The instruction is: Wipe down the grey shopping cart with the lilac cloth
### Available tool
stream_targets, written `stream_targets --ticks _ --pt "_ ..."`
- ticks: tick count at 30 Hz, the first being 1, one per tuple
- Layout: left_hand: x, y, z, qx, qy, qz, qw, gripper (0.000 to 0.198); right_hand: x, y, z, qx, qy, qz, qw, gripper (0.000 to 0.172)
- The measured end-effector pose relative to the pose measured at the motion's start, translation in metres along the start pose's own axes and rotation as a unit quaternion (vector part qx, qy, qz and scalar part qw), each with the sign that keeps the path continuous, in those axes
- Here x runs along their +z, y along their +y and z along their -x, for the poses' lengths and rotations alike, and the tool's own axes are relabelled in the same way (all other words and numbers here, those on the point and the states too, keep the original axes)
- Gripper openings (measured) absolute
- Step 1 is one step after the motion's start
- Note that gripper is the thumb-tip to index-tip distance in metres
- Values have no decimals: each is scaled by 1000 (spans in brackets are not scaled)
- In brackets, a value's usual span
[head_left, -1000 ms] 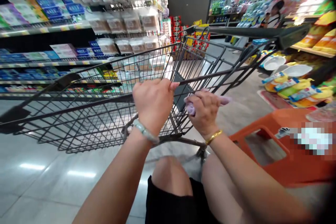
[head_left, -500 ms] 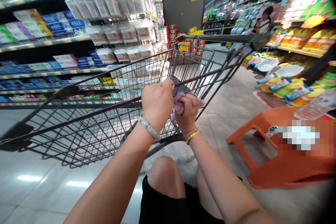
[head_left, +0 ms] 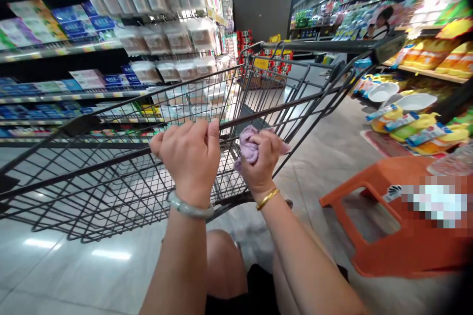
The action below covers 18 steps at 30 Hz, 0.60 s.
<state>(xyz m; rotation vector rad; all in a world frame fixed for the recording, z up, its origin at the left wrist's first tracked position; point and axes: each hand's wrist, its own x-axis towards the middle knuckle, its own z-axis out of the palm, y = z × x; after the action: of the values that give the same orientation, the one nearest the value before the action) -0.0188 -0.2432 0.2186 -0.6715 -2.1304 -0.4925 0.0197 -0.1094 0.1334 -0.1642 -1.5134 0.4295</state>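
The purple cloth (head_left: 249, 145) is bunched inside the right hand (head_left: 263, 160), between the palm and the bent fingers. One thick fold comes out at the thumb side, and a thin corner sticks out past the knuckles on the other side. These fingers are curled firmly around it. The cloth is just below the top rail of the shopping cart (head_left: 273, 110); whether it touches the metal, I cannot say surely from this angle. To its left, the left hand (head_left: 188, 157) grips this same rail, its fingers folded over it and the thumb pointing up. A pale green bangle (head_left: 190, 209) is on the left wrist, a golden bracelet (head_left: 267, 199) on the right. Farther right, an orange stool (head_left: 377, 177) stands on the floor (head_left: 306, 197).
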Motion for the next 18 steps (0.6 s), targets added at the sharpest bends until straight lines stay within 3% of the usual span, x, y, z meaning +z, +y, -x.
stream_targets --ticks 3,6,9,12,15,18 --pt "10 4 1 -18 57 13 998 50 -1 -12 2 1 -12 -14 1000 25" --pt "11 8 1 -15 60 10 998 49 0 -17 -7 -68 -41 7 997 25" --pt "9 14 3 -4 50 8 999 47 -1 -4 -12 -128 -58 26 990 23" --pt "9 21 5 22 38 13 999 44 -6 12 -19 -63 -7 10 998 22" --pt "11 29 6 47 36 20 998 40 -8 12 -24 21 49 14 998 18" --pt "15 34 8 57 39 29 997 34 -7 4 -23 -4 3 8 1000 17"
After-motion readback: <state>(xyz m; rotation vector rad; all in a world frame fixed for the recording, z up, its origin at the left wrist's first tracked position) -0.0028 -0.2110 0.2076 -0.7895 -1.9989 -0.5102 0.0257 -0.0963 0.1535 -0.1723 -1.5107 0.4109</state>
